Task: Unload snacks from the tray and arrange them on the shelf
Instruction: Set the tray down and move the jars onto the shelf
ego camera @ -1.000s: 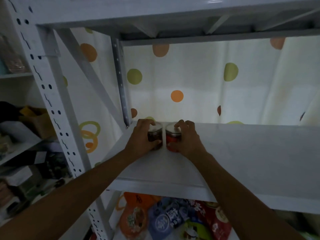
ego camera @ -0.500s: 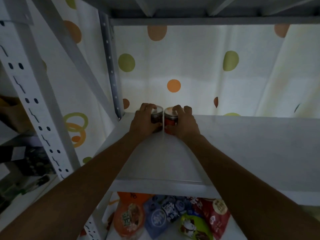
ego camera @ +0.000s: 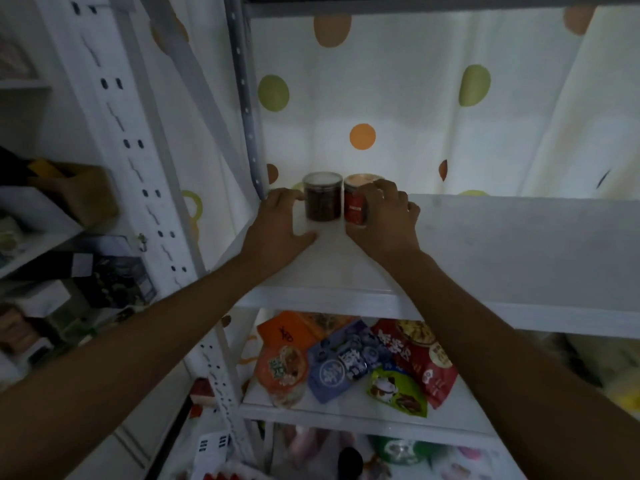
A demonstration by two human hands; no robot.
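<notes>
Polka-dot curtain (ego camera: 398, 81) backs the white metal shelf (ego camera: 502, 244) at frame centre. The left hand (ego camera: 280, 226) lies open beside the dark-filled clear jar (ego camera: 322, 199). The right hand (ego camera: 384, 220) grips the red-labelled clear jar (ego camera: 355, 202) next to it. Both jars stand placed, and what remains to unload is out of view.

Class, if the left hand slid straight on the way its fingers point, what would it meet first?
The left hand would likely pass left of the dark jar and meet the dotted curtain; depth unclear.
</notes>
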